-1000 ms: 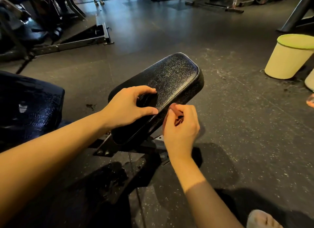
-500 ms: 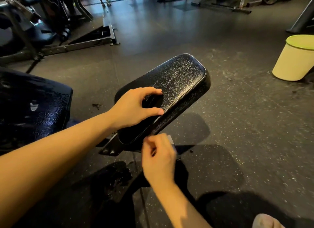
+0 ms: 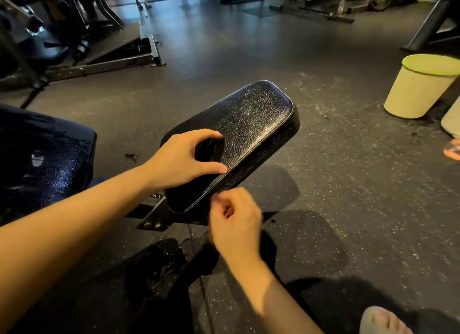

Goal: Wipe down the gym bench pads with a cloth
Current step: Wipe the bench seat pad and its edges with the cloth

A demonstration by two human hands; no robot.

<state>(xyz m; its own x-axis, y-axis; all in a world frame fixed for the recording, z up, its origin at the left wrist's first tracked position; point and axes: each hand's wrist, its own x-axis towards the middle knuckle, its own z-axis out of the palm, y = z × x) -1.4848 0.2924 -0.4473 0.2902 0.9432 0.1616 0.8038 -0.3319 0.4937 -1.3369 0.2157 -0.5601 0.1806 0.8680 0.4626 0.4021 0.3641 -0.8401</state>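
Fingers [image 3: 206,133] of left hand [image 3: 179,159] arched on glossy black pebbled pad [image 3: 256,114]; right hand [image 3: 236,224] curled, blurred; grips unclear.

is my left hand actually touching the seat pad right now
Touching. The head view shows the left hand arched over the seat pad, its thumb tip and index fingertip planted on the pad's top surface with no gap.
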